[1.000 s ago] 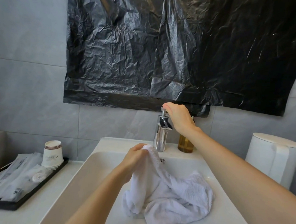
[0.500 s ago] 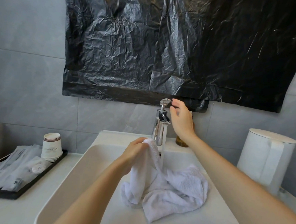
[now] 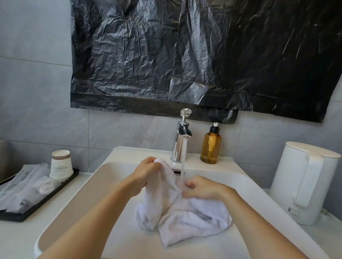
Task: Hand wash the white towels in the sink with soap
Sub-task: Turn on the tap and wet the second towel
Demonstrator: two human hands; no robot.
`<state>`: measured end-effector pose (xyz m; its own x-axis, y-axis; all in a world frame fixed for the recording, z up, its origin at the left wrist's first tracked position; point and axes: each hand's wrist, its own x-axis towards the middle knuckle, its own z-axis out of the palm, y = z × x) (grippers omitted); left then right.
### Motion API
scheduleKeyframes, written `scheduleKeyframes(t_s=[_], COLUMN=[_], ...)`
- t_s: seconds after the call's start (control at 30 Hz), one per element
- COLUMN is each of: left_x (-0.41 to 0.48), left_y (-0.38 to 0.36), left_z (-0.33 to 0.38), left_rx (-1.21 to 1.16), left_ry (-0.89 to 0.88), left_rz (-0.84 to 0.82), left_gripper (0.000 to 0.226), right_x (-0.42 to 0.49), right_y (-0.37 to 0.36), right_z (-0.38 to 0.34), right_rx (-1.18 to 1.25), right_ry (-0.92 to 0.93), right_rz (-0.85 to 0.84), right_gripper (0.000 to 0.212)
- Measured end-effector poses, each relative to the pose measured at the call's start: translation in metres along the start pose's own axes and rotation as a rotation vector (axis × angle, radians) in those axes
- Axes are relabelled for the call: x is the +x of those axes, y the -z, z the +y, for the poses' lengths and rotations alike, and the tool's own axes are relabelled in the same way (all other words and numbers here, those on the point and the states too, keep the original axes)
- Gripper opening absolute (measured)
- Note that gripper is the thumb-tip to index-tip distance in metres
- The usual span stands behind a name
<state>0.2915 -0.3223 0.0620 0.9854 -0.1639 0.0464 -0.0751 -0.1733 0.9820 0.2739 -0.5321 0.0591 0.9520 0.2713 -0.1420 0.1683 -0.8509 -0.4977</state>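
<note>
— Inside the sink (image 3: 94,184), mid-basin: white towel (image 3: 190,216), one bunched heap. Only one visible, despite "towels" in the task.

— Grip?

— For the left hand (image 3: 145,173): fingers clenched round the upper end of the cloth, lifted up near the faucet (image 3: 180,142). For the right hand (image 3: 204,188): fingers curled, pinching a fold just beside the water stream (image 3: 183,160).

— Progress?

— Early, by the look of it. Running tap, water onto the cloth between the two hands. Wetting stage, probably. No suds anywhere. Amber soap bottle (image 3: 210,147) upright on the sink ledge, right of the faucet, no hand on it. Left to do, as a guess: soaping, scrubbing, rinsing, wringing.

— Orientation?

— Hard to call on crumpled cloth. Roughly: long axis slanting from the raised end at back-left down to the heap at front-right on the basin floor. Raised part near upright, rest lying low, loose corner pointing toward the camera.

— Surroundings?

— Bench left of sink: black tray (image 3: 20,214) with paper cups (image 3: 61,164) and wrapped packets. Right side: white kettle (image 3: 303,183). Wall above: black plastic sheet (image 3: 191,50).
</note>
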Motion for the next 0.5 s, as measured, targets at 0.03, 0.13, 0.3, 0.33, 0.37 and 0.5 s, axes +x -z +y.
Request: scheduleKeyframes(t_s=[0.03,0.13,0.3,0.33,0.37,0.5], left_x=[-0.002,-0.006,-0.017,-0.019,-0.022,-0.022], left_y=[0.0,0.002,-0.009,-0.014,-0.02,-0.034], left_z=[0.0,0.0,-0.005,-0.006,-0.005,-0.004], left_rx=[0.005,0.04,0.299,0.374,0.439,0.444], left_ry=[-0.004,-0.026,-0.035,-0.054,-0.077,-0.198], left_rz=[0.005,0.031,-0.187,-0.226,-0.25,-0.218], left_gripper=[0.023,0.036,0.063,0.065,0.062,0.013], right_x=[0.0,-0.004,-0.012,-0.013,-0.014,-0.016], right_y=[0.001,0.008,0.024,0.026,0.027,0.029], right_z=[0.002,0.001,-0.015,-0.019,-0.021,-0.022], right_rx=[0.028,0.197,0.544,0.585,0.619,0.738], right_ry=[0.014,0.046,0.173,0.205,0.229,0.236], right_rz=[0.053,0.262,0.634,0.672,0.706,0.866], right_gripper=[0.025,0.016,0.011,0.01,0.011,0.011])
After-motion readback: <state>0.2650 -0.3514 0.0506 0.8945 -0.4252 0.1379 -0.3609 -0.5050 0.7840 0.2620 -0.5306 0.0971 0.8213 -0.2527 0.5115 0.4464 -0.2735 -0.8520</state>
